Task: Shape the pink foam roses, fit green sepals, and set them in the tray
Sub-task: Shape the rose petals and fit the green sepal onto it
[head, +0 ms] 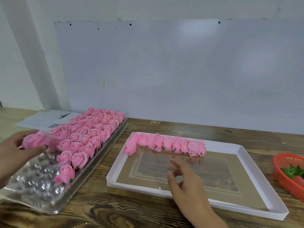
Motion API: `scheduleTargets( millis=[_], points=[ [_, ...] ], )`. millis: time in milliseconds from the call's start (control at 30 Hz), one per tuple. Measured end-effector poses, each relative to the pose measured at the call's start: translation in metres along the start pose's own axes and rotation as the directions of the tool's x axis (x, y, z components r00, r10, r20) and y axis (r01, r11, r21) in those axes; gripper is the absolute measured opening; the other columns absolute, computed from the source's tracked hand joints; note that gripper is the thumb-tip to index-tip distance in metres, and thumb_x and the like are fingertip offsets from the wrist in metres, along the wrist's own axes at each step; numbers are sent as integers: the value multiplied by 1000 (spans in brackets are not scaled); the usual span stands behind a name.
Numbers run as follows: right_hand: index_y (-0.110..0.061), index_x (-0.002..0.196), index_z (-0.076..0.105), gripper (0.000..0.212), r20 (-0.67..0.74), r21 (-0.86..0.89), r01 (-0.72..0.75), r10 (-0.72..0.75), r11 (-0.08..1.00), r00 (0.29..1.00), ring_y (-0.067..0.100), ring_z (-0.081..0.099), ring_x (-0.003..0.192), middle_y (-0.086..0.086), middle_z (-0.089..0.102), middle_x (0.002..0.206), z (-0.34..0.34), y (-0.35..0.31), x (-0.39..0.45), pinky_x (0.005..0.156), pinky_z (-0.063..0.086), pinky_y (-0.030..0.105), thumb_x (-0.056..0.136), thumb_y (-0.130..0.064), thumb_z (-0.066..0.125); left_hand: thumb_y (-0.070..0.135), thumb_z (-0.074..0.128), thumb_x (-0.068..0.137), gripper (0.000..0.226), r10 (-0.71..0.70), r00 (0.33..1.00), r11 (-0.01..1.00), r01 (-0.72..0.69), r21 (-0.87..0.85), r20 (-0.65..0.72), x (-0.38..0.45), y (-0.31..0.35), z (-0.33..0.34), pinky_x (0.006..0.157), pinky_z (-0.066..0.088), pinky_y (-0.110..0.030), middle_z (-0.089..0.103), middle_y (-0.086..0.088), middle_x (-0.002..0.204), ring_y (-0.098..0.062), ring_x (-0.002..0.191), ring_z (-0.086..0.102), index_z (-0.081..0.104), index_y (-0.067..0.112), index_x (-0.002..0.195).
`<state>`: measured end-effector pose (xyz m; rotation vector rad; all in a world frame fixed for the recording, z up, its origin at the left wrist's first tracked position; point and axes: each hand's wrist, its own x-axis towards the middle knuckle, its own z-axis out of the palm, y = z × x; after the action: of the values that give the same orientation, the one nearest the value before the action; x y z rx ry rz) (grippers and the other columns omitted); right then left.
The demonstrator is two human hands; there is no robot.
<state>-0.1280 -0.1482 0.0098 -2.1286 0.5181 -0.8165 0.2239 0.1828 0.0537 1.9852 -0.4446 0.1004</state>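
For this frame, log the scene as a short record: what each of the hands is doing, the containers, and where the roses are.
left hand: grips one pink foam rose above the clear plastic blister tray
right hand: holds nothing, fingers loose, over the white-rimmed flat tray
blister tray: mostly filled with open pink roses; near pockets bare
flat tray: row of closed pink rose buds along its far edge
red plastic basket: right edge, green sepals inside
surface: wood-grain table

Left hand [15,149] grips a pink rose [36,139] — right hand [184,177] hovers, relaxed.
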Motion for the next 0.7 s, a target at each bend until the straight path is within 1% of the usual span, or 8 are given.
scheduleTargets(
  millis=[67,167,300,400,500,567,633,700],
  points=[
    [-60,112,42,43,4,10,-5,5,1000,1000,0,61,91,-41,54,111,0,0,0,69,47,10,93,-26,60,15,86,76,53,-69,998,997,69,18,0,8,-29,-4,83,51,-51,68,-4,108,-40,108,64,63,50,110],
    [-59,112,42,43,13,6,-11,11,1000,1000,1,61,87,-41,53,110,-1,-1,-1,68,47,11,94,-24,59,15,89,73,58,-118,993,993,117,24,18,18,-58,3,84,51,-53,70,-4,113,-37,105,65,64,54,108],
    [-58,112,42,45,19,8,-25,24,1000,1000,-1,61,85,-41,53,108,-2,-1,-1,68,46,10,94,-21,58,6,91,63,67,-130,991,991,130,24,25,26,-53,16,81,52,-53,70,-7,113,-35,99,66,66,50,106],
    [-57,111,43,45,15,7,-26,26,1000,1000,0,61,87,-41,54,108,-2,-1,-1,67,45,9,94,-18,58,2,91,59,69,-134,988,990,129,61,80,25,-41,20,73,56,-46,70,-4,107,-29,92,69,67,46,105],
    [-56,111,44,46,14,1,-25,25,1000,1000,0,61,88,-40,54,109,-2,-1,-1,66,46,9,93,-16,58,6,92,62,63,-101,991,989,90,115,92,17,-33,25,64,57,-38,71,-1,101,-24,85,71,65,44,104],
    [-56,111,44,46,14,-2,-25,25,1000,1000,0,61,82,-39,55,110,-1,-1,-1,65,45,9,93,-16,58,8,94,61,63,-79,993,985,64,158,90,12,-28,28,67,58,-41,71,-3,99,-26,82,71,65,41,106],
    [-57,112,43,47,9,-1,-22,22,1000,1000,-1,61,78,-39,55,111,-1,-2,-1,64,44,8,93,-16,58,8,93,63,66,-82,993,976,63,210,86,10,-24,30,68,61,-47,70,-5,99,-30,74,73,62,40,111],
    [-56,112,44,47,3,0,-20,20,1000,1000,-1,61,79,-39,55,110,-2,-3,-1,64,44,8,93,-15,58,6,92,65,66,-96,992,969,75,237,80,9,-24,32,65,62,-51,71,-6,97,-33,64,73,62,38,115]
  ],
)
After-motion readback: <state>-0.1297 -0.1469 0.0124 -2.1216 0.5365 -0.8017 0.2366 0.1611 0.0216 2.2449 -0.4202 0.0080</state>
